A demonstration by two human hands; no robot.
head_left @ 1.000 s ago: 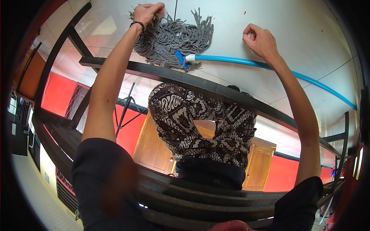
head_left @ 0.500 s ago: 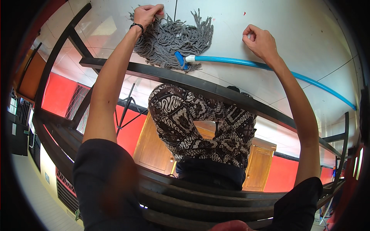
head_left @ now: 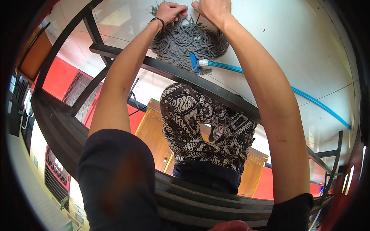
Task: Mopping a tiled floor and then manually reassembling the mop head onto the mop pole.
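A mop lies on the pale tiled floor, its grey string head [head_left: 181,44] spread out under my hands. A blue clamp with a white collar joins the head to a light blue handle [head_left: 320,102], which runs off to the right and passes behind my right forearm. My left hand [head_left: 170,12], with a dark bracelet at the wrist, is closed in a pinch over the far edge of the strings. My right hand [head_left: 214,10] is close beside it, fingertips pinched together, partly cut off by the upper edge. What either pinch holds is too small to make out.
A dark bench bar [head_left: 181,79] crosses between my forearms and the floor. Dark bench slats [head_left: 208,206] lie below, near my patterned trousers [head_left: 189,111]. Wooden doors [head_left: 152,134] and a red wall [head_left: 61,81] with a grille appear around the bench.
My right hand has moved left from above the blue handle to the far side of the mop head, near my left hand. The view has shifted slightly, and the left hand stays pinched at the strings.
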